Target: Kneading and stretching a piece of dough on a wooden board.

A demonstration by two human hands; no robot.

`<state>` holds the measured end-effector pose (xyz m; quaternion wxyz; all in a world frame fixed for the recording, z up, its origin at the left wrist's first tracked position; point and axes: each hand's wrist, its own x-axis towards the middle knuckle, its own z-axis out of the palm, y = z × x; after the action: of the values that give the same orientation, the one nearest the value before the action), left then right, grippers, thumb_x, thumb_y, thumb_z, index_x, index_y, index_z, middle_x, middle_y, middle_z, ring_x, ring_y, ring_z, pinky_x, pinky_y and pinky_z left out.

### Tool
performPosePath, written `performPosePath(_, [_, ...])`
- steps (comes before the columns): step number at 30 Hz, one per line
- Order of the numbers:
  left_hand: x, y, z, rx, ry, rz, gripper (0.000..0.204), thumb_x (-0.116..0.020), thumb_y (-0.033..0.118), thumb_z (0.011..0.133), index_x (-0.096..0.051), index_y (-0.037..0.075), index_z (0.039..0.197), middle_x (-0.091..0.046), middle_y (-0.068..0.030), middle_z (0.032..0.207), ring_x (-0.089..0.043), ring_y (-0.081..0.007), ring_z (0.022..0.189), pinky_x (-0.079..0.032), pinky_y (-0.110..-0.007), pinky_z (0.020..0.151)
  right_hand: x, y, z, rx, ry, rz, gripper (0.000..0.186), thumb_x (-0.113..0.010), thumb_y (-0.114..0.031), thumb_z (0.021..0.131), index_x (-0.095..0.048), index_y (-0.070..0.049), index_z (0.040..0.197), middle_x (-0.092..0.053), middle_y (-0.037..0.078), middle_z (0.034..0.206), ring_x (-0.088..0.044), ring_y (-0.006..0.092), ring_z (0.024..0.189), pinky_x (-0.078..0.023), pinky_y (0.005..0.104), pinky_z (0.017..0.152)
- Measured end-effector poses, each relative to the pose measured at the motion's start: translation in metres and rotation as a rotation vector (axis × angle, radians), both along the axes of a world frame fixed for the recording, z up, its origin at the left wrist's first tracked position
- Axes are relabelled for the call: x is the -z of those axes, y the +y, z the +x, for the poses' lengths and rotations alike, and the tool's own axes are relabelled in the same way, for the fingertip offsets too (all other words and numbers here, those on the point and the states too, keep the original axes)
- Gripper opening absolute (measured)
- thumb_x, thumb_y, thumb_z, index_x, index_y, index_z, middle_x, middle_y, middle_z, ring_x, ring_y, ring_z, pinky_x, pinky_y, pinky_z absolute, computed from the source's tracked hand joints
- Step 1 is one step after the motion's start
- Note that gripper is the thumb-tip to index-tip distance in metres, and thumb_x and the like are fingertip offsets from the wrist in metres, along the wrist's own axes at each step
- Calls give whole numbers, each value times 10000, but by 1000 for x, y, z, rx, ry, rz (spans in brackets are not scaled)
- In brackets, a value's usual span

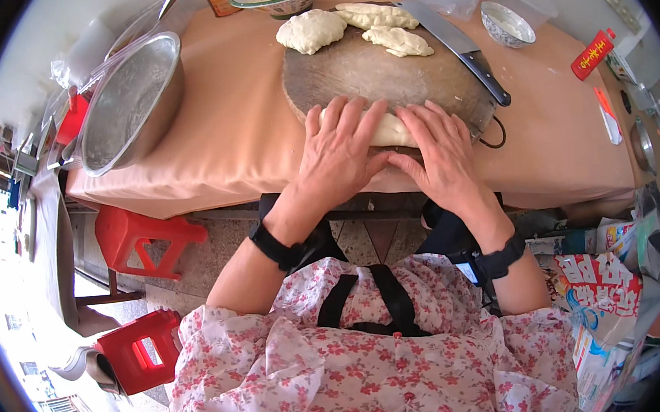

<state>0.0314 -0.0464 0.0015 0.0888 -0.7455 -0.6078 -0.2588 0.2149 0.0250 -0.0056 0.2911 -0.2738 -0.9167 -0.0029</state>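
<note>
A pale roll of dough (391,131) lies along the near edge of a round wooden chopping board (351,80). My left hand (343,147) curls over its left part, fingers bent across the top. Over the right part my right hand (440,147) is curved in the same way. The two thumbs meet in front of the roll, and its middle shows between the hands. Farther back on the board sit a rounded lump of dough (312,31) and two flatter pieces, a long one (377,15) and a smaller one (399,42).
A cleaver (440,34) with a black handle rests on the board's right edge. A metal basin (132,105) stands left on the cloth-covered table (222,114). Behind are a bowl of shreds (287,0) and a small patterned bowl (507,23). Red stools (143,240) stand lower left.
</note>
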Motion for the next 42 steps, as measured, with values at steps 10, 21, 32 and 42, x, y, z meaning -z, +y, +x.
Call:
performPosePath(10, [7, -7, -18, 146, -179, -6, 579, -758, 156, 711, -567, 98, 1255, -507, -103, 1275, -483, -306, 1178, -372, -450, 983, 4, -10, 10, -70, 39, -68, 590, -752, -161, 739, -523, -101, 1280, -557, 60, 1247, -542, 248, 1139, -376, 411, 956])
performPosePath(21, [-23, 6, -23, -131, -152, -229, 491, -680, 263, 848, -549, 108, 1295, -563, -124, 1249, -515, -297, 1190, -372, -488, 985, -23, 23, 12, 106, 41, -160, 322, -644, -199, 872, -593, -46, 1150, -616, 122, 1046, -601, 315, 1010, -467, 423, 811])
performPosePath(32, [-1, 17, -8, -28, 35, -106, 924, -661, 584, 772, -355, 6, 1425, -379, -177, 1458, -268, -353, 1412, -174, -652, 1096, -3, 16, -5, 55, -86, -100, 655, -625, -381, 886, -369, -71, 1404, -443, 150, 1402, -412, 300, 1312, -316, 575, 1026])
performPosePath(42, [-20, 76, -23, -41, -6, -437, 1068, -595, 762, 708, -340, 32, 1444, -398, -168, 1447, -310, -346, 1384, -174, -658, 1099, -14, 73, -18, 145, -142, -197, 586, -489, -534, 929, -477, -145, 1368, -452, 115, 1428, -391, 323, 1341, -296, 599, 1033])
